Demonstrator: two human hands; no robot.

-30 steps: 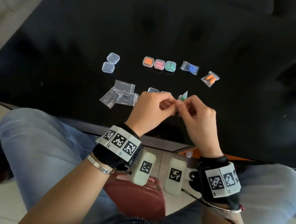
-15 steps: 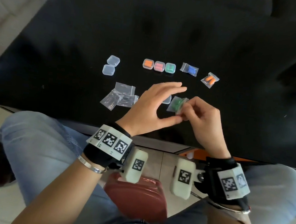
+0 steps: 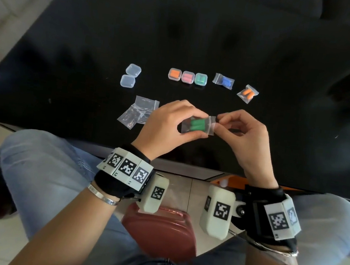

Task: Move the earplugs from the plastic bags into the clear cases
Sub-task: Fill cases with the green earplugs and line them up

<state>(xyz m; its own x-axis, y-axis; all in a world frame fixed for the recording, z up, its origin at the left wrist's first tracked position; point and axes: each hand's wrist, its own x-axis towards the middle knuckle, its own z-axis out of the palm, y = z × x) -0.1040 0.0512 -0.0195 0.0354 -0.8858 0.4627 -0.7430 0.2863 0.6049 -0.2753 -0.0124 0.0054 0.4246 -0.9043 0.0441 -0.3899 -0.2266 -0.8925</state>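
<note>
1. Held above the near edge of the black desk (image 3: pixel 93 37): a small clear plastic bag (image 3: pixel 198 125) with green earplugs (image 3: pixel 197 124) inside, lying roughly level between the two hands
2. Left hand (image 3: pixel 166 125): grip closed on the bag's left part, fingers curled over the top and thumb under it, pinching the plastic around the green earplugs
3. Right hand (image 3: pixel 243 135): grip closed on the bag's right end, thumb and forefinger tips pinching the clear strip there, other fingers curled in toward the palm
4. Just left of the held bag, flat on the desk: a loose pile of empty bags (image 3: pixel 138 112), partly overlapping
5. Beyond the held bag, in a tight row: an orange-filled case (image 3: pixel 174 74), a pink-filled case (image 3: pixel 188 77) and a green-filled case (image 3: pixel 201 79), each touching its neighbour, lids on
6. Beyond and to the left of the held bag, well apart from that row: two empty clear cases (image 3: pixel 130 76), one just behind the other
7. Beyond and to the right of the held bag: a bag of blue earplugs (image 3: pixel 224 81) just beside the green-filled case, then a bag of orange earplugs (image 3: pixel 248 93) a little nearer and further right
8. Nearer than the held bag, on both wrists: black bands with white marker blocks (image 3: pixel 126 167)
</note>
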